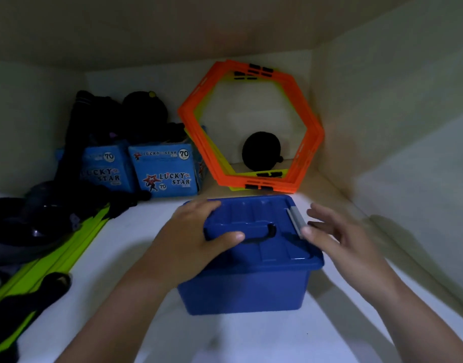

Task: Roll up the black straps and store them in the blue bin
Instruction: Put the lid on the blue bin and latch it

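Observation:
A blue bin (248, 286) with its lid on stands on a white shelf in the middle of the view. The lid has a recessed handle and a grey latch (296, 217) at its right edge. My left hand (196, 237) grips the lid's left side, thumb lying on top near the handle. My right hand (335, 231) hovers by the bin's right edge with fingers spread, fingertips at the grey latch. The hand is blurred. Black straps (39, 218) lie in a dark heap at the left of the shelf.
Orange and yellow hexagon rings (311, 142) lean against the back wall, with a black round object (261, 150) behind them. Two blue "Lucky Star" boxes (164, 171) stand at the back left under black gear. Lime-green flat bars (54, 258) lie along the left.

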The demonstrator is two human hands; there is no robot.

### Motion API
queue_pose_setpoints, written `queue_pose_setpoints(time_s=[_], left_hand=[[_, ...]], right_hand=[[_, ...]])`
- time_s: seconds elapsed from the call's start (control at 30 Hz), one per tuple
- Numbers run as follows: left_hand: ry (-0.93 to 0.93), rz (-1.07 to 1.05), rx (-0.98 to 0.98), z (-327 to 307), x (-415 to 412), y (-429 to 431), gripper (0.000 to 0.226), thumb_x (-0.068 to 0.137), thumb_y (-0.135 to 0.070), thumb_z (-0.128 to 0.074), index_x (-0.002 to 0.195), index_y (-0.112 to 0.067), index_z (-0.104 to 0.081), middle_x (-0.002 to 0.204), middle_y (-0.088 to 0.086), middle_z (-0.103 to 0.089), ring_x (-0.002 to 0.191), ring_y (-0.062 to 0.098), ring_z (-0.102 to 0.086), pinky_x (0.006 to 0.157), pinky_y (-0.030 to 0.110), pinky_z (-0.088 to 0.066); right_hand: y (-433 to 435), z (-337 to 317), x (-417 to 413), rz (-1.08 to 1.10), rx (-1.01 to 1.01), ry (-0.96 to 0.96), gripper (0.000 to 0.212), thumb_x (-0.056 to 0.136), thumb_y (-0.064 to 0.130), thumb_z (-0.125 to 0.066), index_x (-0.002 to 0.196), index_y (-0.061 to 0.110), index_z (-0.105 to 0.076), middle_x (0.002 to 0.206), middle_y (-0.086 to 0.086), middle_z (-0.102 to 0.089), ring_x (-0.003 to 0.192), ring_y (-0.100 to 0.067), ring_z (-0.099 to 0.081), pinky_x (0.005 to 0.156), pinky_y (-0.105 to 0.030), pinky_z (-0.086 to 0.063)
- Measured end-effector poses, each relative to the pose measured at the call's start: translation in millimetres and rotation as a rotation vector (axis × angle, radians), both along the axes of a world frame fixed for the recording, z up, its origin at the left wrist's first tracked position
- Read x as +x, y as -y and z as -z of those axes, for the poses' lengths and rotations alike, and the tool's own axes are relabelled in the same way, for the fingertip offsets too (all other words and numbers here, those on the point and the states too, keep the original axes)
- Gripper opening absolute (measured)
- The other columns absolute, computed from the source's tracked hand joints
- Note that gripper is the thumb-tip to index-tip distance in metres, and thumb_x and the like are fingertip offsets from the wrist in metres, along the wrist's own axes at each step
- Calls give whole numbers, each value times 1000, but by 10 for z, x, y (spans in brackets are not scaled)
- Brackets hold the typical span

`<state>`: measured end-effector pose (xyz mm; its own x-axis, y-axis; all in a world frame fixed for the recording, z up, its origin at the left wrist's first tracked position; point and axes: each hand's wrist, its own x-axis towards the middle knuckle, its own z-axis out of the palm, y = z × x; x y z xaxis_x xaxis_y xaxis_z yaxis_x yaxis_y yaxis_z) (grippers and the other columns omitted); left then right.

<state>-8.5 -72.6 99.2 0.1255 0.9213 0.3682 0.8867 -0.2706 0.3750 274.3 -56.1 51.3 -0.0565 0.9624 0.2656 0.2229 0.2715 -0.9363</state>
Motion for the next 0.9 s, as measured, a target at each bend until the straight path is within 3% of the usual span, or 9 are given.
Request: queue_pose_setpoints(time_s=[0.13, 0.27, 0.37, 0.5, 0.6, 0.67, 0.77, 0.83, 0.9], left_hand=[[205, -179, 73, 275, -245, 285, 92, 63, -90, -50, 139, -38, -50, 143, -17, -48, 133, 7, -42, 104, 24, -35], [361, -184, 69, 464, -292, 438, 95, 53, -80, -57, 139, -39, -50, 134, -26, -48, 116, 1, -48, 93, 21, -38], [371, -160, 78, 513, -328, 430, 99, 50, -78, -62, 140, -39, -50, 135, -35, -40, 119, -3, -47, 96, 19, -37], [344, -155, 73, 527, -425, 351, 103, 48, -81, -61, 140, -35, -54, 151, -20, -42, 132, 5, -48, 107, 27, -41], [328, -159, 82, 536, -548, 280, 102, 50, -82, -60, 139, -34, -55, 153, -15, -43, 132, 9, -50, 108, 30, -42], [340, -165, 87, 533, -638, 214, 100, 50, -81, -61, 138, -33, -56, 153, -15, -44, 131, 8, -50, 108, 29, -42], [386, -170, 97, 547, -831, 82, 94, 54, -74, -69, 137, -31, -57, 151, -16, -45, 131, 6, -49, 107, 29, -42], [390, -178, 100, 572, -1016, -24, 87, 60, -65, -76, 138, -31, -56, 150, -17, -45, 128, 4, -48, 105, 28, -42], [405, -194, 96, 595, -1228, -155, 85, 62, -62, -81, 138, -33, -56, 151, -16, -46, 129, 3, -47, 105, 26, -41]], right_hand=[[157, 64, -41, -102, 55, 147, 107, 54, 69, -77, 149, 42, -38, 143, 39, -45, 125, 23, -44, 96, -15, -44], [185, 75, -62, -95, 78, 182, 109, 52, 66, -82, 149, 37, -41, 137, 40, -50, 122, 22, -48, 101, -16, -43], [176, 64, -73, -85, 64, 162, 112, 50, 65, -85, 149, 33, -44, 142, 30, -52, 126, 18, -48, 107, -24, -43], [117, 58, -143, -86, 67, 164, 110, 47, 64, -85, 146, 34, -46, 137, 35, -53, 123, 20, -49, 104, -20, -43], [16, 70, -253, -84, 73, 180, 115, 44, 75, -83, 146, 35, -47, 140, 34, -51, 125, 20, -48, 103, -18, -43], [-42, 47, -368, -93, 86, 188, 106, 46, 76, -83, 140, 41, -51, 137, 38, -52, 125, 19, -49, 101, -15, -45], [-163, -2, -602, -124, 95, 205, 56, 64, 44, -87, 108, 57, -56, 109, 54, -57, 105, 26, -56, 81, -3, -47], [-305, -4, -787, -143, 108, 235, 50, 71, 31, -87, 100, 59, -57, 105, 53, -58, 101, 23, -58, 78, -5, -49], [-474, 13, -972, -139, 129, 258, 54, 70, 38, -87, 106, 61, -54, 112, 54, -55, 109, 23, -55, 83, -8, -48]])
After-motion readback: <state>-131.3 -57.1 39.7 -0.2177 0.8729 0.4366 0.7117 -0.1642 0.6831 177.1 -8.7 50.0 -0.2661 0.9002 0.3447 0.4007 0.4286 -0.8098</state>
